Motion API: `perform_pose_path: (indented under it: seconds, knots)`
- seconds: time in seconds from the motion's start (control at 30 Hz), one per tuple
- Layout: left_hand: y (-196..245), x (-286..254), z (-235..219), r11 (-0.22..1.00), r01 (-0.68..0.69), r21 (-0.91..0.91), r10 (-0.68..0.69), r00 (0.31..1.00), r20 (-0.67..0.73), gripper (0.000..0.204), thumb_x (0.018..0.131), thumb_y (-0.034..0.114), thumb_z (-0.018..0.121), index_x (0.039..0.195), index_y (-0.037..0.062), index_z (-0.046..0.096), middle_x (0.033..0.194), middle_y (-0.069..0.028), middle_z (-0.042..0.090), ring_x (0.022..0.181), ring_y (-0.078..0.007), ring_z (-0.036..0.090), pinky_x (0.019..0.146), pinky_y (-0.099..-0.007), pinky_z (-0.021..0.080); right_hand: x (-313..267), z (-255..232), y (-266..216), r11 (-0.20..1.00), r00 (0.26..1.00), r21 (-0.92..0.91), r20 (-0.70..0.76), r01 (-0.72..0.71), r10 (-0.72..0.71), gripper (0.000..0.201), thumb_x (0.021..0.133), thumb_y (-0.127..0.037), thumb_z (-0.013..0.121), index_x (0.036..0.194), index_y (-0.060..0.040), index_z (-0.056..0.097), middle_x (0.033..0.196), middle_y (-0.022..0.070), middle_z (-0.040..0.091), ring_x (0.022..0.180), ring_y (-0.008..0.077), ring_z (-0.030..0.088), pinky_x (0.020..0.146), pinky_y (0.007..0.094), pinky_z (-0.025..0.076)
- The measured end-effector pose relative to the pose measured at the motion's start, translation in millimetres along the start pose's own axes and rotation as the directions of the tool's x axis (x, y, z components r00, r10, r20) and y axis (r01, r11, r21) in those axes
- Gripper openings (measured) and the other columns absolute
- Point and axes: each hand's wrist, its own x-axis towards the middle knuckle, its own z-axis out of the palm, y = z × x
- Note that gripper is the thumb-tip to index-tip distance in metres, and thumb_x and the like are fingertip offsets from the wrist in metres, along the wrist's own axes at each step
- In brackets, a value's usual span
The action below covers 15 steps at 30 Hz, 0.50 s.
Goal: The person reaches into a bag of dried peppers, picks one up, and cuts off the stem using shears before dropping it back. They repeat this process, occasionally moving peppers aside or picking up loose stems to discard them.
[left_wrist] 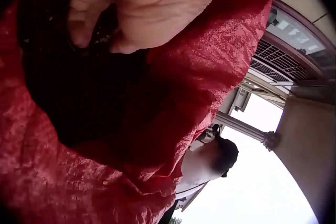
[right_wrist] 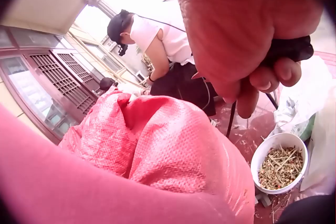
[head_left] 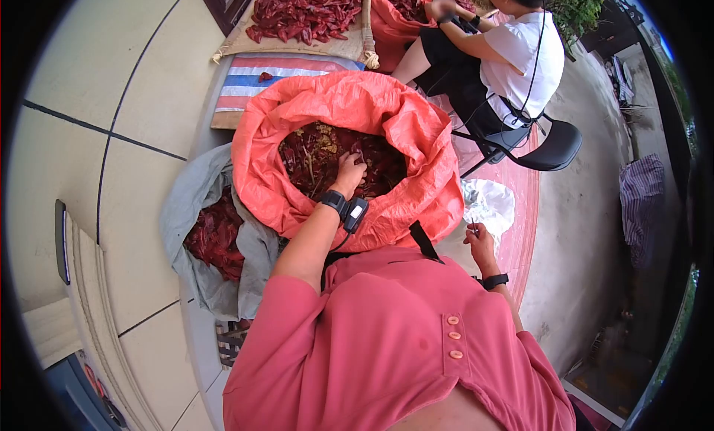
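Note:
My left hand (head_left: 349, 174) (left_wrist: 152, 11) is inside the open red woven bag (head_left: 420, 111) (left_wrist: 220, 64), its fingers curled around a dark red chili (head_left: 360, 159) among dried chilies and pale stems (head_left: 318, 145). In the left wrist view the bag's inside is very dark and the chili is hard to make out. Outside the bag, on the right, my right hand (head_left: 482, 245) (right_wrist: 247, 40) grips a black-handled tool (right_wrist: 289, 49). A thin pointed tip (right_wrist: 196, 75) shows at the other side of that hand; the rest of the tool is hidden.
A grey sack (head_left: 186, 200) of red chilies stands left of the red bag. A tray (head_left: 364, 29) of chilies lies beyond it. Another person (head_left: 520, 55) sits on a black folding chair (head_left: 554, 148). A white bucket (right_wrist: 256, 163) of stems stands at the right, beside white plastic (right_wrist: 299, 98).

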Motion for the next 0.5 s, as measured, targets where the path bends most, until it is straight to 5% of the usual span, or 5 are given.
perform_pose_path:
  seconds: [0.1,0.13,0.3,0.4,0.5]
  knots:
    - [-5.6,-3.8,3.5,0.938,-0.345,-0.034,0.341,0.936,-0.082,0.040,0.085,0.004,0.054,0.124,-0.0047,0.051,0.135,-0.0096,0.037,0.091,-0.0229,0.061,0.076,-0.0335,0.055,-19.7,-19.2,0.4,0.986,0.985,0.002,-0.057,-0.165,0.164,0.020,0.090,-0.014,0.057,0.105,-0.0003,0.058,0.067,0.0057,0.064,0.061,0.0106,0.057,0.058,0.0257,0.043]
    - [-8.4,-5.2,2.4,0.841,-0.538,0.052,0.541,0.836,-0.098,0.034,0.085,-0.001,0.053,0.119,-0.0039,0.054,0.131,-0.0099,0.043,0.096,-0.0238,0.061,0.084,-0.0330,0.053,-25.6,-25.2,-3.1,0.977,0.978,0.063,-0.047,-0.203,0.206,0.021,0.091,-0.015,0.056,0.104,0.0003,0.058,0.072,0.0055,0.063,0.061,0.0109,0.057,0.059,0.0252,0.043]
    - [32.6,-74.3,-13.7,0.739,-0.664,0.116,0.673,0.736,-0.073,0.020,0.082,-0.004,0.058,0.101,0.0007,0.059,0.117,-0.0106,0.054,0.096,-0.0195,0.060,0.083,-0.0295,0.051,-11.7,-25.2,43.0,0.976,0.976,0.216,-0.210,-0.011,0.057,0.015,0.091,-0.012,0.057,0.101,-0.0017,0.060,0.067,0.0042,0.062,0.057,0.0068,0.051,0.051,0.0229,0.035]
    - [49.6,-105.3,-30.1,0.726,-0.664,0.179,0.685,0.723,-0.095,0.014,0.079,-0.005,0.062,0.086,0.0016,0.052,0.106,-0.0090,0.059,0.091,-0.0178,0.060,0.077,-0.0288,0.050,4.3,-21.0,9.3,0.986,0.978,0.169,-0.210,0.015,0.021,0.016,0.091,-0.013,0.057,0.100,-0.0008,0.060,0.069,0.0040,0.062,0.061,0.0067,0.053,0.054,0.0226,0.036]
    - [58.0,-133.1,-56.4,0.621,-0.712,0.327,0.782,0.592,-0.197,0.015,0.080,-0.006,0.061,0.088,0.0018,0.050,0.103,-0.0098,0.060,0.090,-0.0208,0.060,0.076,-0.0304,0.050,12.1,-16.9,-44.0,0.976,0.995,0.212,-0.086,-0.039,0.058,0.014,0.092,-0.011,0.056,0.101,-0.0008,0.060,0.073,0.0033,0.060,0.065,0.0087,0.055,0.058,0.0219,0.038]
